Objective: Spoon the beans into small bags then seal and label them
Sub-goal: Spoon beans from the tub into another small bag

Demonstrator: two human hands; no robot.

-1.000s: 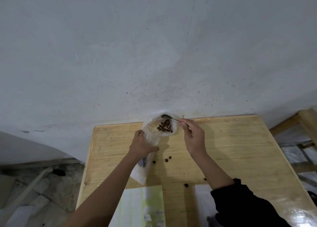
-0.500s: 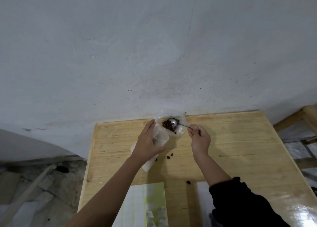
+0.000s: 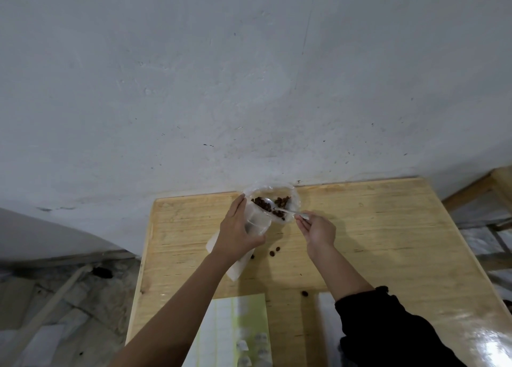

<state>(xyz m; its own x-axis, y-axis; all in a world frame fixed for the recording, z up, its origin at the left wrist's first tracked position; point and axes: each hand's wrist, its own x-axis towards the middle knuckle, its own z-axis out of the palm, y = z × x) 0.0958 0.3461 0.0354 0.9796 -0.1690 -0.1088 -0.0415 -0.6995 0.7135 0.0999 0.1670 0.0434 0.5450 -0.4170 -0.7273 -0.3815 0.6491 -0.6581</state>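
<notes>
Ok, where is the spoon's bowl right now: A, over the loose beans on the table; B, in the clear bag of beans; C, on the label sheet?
B: the right hand holds the spoon, its bowl dipped among the beans in the open clear bag.

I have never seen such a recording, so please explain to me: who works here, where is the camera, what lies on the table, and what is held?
There is no machine here: a person works with two bare hands. The picture comes from a camera worn on the person's head, which looks forward and down. The left hand holds a small clear bag. The right hand pinches a metal spoon, whose bowl is inside an open plastic bag of brown beans at the far edge of the wooden table. A few loose beans lie on the table, and a sheet of labels lies nearer the person.
</notes>
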